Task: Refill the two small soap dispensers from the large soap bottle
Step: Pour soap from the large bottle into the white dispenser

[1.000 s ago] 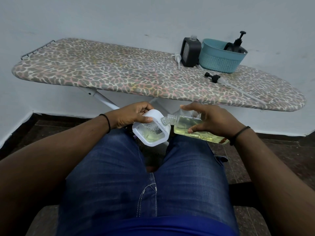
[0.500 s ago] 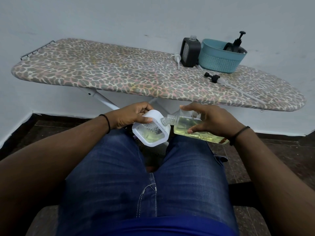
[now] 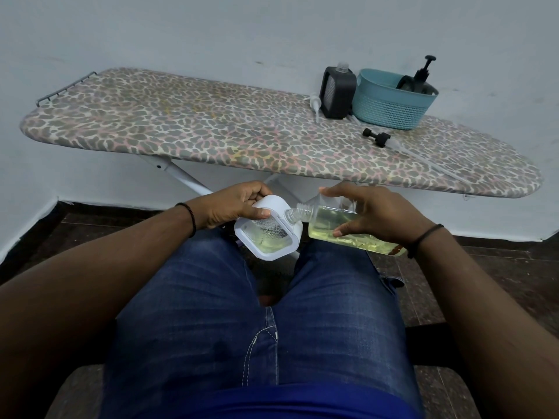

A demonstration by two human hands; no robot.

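Now left hand (image 3: 234,204) grips white dispenser (image 3: 269,232); right hand (image 3: 375,214) holds soap bottle (image 3: 338,226) tipped into it.

Clear large bottle (image 3: 341,226) tipped, neck at white dispenser (image 3: 269,232); black dispenser (image 3: 337,92) upright.

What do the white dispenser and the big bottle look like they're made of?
White dispenser: an opaque, smooth white shell that looks like plastic, around a clear textured window showing yellowish liquid. Large soap bottle: clear, glossy, probably plastic; threaded neck, and the soap shows through.
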